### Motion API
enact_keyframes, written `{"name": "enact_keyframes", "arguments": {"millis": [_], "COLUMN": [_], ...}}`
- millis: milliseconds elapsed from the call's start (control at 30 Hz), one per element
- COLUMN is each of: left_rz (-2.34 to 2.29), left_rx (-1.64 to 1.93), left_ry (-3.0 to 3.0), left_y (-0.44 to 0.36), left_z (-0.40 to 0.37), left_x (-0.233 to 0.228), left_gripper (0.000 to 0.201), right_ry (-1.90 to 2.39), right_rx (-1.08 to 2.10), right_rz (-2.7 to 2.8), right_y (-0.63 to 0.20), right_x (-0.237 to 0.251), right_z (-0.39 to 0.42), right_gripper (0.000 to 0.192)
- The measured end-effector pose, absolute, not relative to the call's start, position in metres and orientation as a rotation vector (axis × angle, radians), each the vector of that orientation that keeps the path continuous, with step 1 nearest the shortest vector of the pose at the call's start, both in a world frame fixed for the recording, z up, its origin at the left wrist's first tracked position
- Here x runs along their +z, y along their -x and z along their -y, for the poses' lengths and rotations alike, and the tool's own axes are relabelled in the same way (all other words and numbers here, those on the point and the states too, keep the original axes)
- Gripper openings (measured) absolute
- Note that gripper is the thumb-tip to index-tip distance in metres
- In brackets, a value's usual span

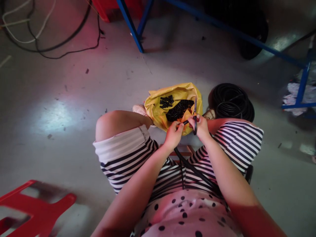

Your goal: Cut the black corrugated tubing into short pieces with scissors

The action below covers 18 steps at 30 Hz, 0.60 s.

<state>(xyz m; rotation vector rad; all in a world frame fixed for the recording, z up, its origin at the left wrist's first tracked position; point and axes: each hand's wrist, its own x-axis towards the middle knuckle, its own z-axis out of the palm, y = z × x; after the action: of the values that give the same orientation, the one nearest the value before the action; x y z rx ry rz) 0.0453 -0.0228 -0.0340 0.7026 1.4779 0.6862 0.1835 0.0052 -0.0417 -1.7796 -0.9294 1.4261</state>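
Observation:
My left hand [175, 133] is closed round a black rubber hose [184, 154], close to its end. The hose runs back from there over my lap and under my right forearm. In my right hand [201, 126] is a pair of scissors [195, 113], its blades pointing away from me. Some right-hand fingers reach to the tip of the hose, though whether they touch it is hard to see. Just beyond both hands a yellow bag [158, 113] lies open between my feet, with many short black hose pieces [180, 110] inside.
A coil of black hose [230, 102] lies on the floor right of the bag. Red plastic stools [41, 207] stand at lower left and top. Blue metal frame legs [130, 26] cross the far side. Loose cables [66, 44] lie at upper left.

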Motion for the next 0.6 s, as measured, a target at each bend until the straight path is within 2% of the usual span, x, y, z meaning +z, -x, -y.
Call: {"name": "enact_keyframes", "arguments": {"millis": [100, 267, 433, 600], "left_rz": [-1.581, -1.371, -1.231, -1.235], "left_rx": [0.716, 0.557, 0.258, 0.315], "left_ry": [-0.899, -1.242, -1.417, -1.437], "left_y": [-0.034, -0.009, 0.017, 0.044], "left_z": [0.014, 0.004, -0.001, -0.01], "left_x": [-0.039, -0.019, 0.001, 0.034], "left_gripper": [0.021, 0.028, 0.034, 0.033], "right_ry": [1.704, 1.671, 1.61, 1.453], "right_rx": [1.443, 1.495, 1.787, 1.917], "right_rz": [0.91, 0.848, 0.865, 0.852], "right_y": [-0.179, -0.18, -0.182, -0.178], "right_x": [-0.044, -0.027, -0.016, -0.01], "right_z": [-0.005, -0.003, 0.006, 0.002], "right_gripper": [0.036, 0.038, 0.038, 0.039]}}
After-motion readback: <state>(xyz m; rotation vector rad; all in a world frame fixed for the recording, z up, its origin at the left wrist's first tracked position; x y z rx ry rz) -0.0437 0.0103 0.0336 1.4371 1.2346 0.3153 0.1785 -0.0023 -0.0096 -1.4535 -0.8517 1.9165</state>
